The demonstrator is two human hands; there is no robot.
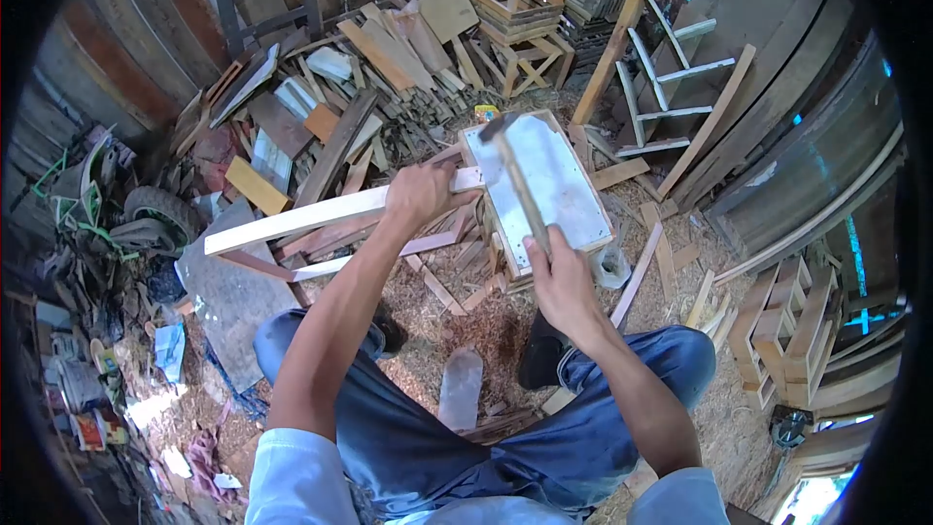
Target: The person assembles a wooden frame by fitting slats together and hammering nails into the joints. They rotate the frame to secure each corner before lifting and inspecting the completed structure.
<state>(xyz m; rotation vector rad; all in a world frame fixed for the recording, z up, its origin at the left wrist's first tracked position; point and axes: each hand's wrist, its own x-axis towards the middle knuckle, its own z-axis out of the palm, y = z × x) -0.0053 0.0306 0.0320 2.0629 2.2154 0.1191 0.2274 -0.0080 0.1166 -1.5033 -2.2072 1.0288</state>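
The left hand (420, 192) is grasping a wooden frame (321, 217), its end lying over the pale-topped box (554, 180). The right hand's fingers (556, 270) are wrapping a hammer (520, 177) (its head slightly blurred) above that box.

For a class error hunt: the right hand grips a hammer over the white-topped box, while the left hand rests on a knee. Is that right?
The left hand is misplaced: the head view shows it gripping a pale wooden bar. The right hand does grip the hammer over the white-topped box.
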